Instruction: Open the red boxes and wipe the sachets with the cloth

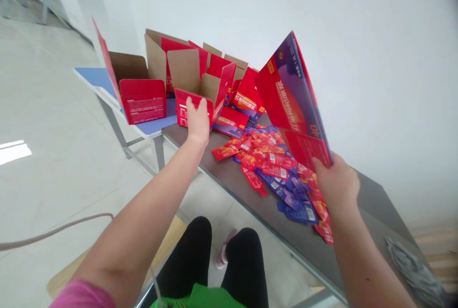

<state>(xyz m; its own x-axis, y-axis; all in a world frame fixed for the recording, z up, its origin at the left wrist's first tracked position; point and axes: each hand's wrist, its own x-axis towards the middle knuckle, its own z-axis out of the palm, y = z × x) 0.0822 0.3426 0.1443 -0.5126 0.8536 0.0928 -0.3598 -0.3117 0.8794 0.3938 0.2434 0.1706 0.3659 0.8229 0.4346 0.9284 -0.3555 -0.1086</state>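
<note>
Red-and-purple printed carton [286,93]: tilted up, its lower corner pinched between thumb and fingers of the right hand [338,184], seemingly to clear loose pouches [274,160] below. Open-topped red carton [185,68]: left hand [198,122], fingers curled against its front, perhaps steadying; grip unclear.

Dark grey desk [225,173], end meeting a blue desk [91,76]. On grey: loose overlapping heap of red sachets [277,161] and blue-purple sachets [304,213], red-purple carton [232,121] lying flat, crumpled grey cloth [411,262] at right end. On blue: open red carton [146,105], flap up. More open cartons [156,57] behind, which desk unclear.
</note>
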